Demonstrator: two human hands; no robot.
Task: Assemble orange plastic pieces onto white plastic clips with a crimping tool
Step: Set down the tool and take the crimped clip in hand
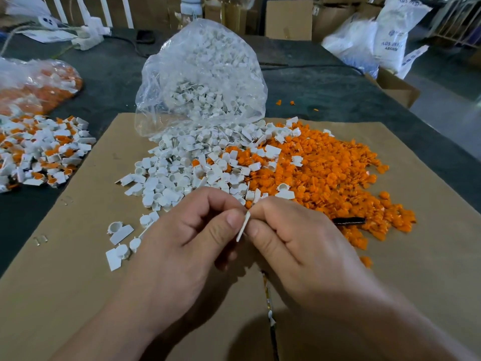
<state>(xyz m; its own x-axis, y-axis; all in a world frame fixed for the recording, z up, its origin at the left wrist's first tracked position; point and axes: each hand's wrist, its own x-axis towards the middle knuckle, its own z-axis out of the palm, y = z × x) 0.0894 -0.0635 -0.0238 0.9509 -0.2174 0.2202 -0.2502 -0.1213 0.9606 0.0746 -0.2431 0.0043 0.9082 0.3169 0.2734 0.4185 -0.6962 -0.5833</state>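
A: So, where is the open room on this bench?

B: Mostly near the person. The cardboard sheet (78, 269) is bare along its near-left part and down its right side. Its far edge lies under the clear bag (203, 74). Its left edge runs slantwise across the dark table (112, 74), with a strip of bare table between it and the heap of assembled pieces (39, 149) at far left.

A: And the middle?

B: Crowded. The pile of white clips (187, 168) spills from the bag's mouth and meets the pile of orange pieces (330, 173) on its right, and the two mix where they join. A few loose clips lie just left of the left hand. A slim black object (348, 220) lies at the near edge of the orange pile; I cannot tell what it is.

A: The hands?

B: They are close together over the near cardboard. The left hand (182, 246) and the right hand (294, 246) both pinch one white clip (243, 226) between thumb and forefinger, its flat tab seen edge-on between the fingertips.

A: Any writing?

B: A white sack (390, 35) beyond the table's far right corner bears blue print, too blurred to read with confidence. A second bag (39, 84), holding orange and white parts, sits behind the assembled heap.
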